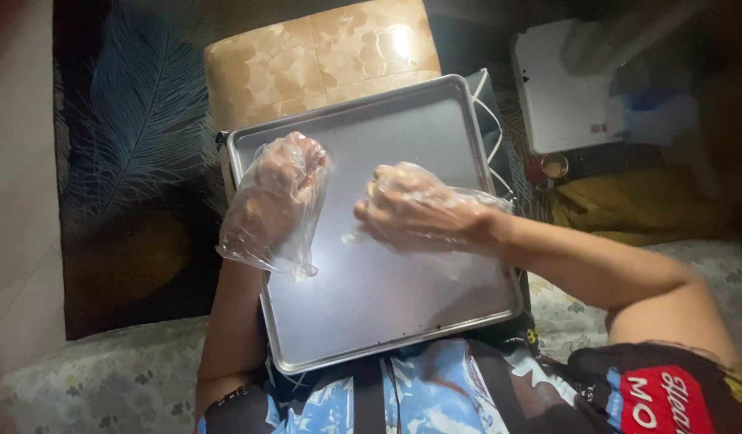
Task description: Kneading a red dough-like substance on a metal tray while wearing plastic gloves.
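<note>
A bare metal baking tray (pixel 371 297) is seen directly beneath both loosely gloved hands, its long axis running away from the body, with the left hand (pixel 281 183) curled shut on nothing visible and the right hand (pixel 415 207), fingers bunched together, nearer its middle.

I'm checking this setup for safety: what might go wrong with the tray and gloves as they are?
The metal tray seems to rest on the person's lap, not a table, so it might tip. The loose plastic gloves on the left hand and right hand are baggy and could slip or snag.
</note>
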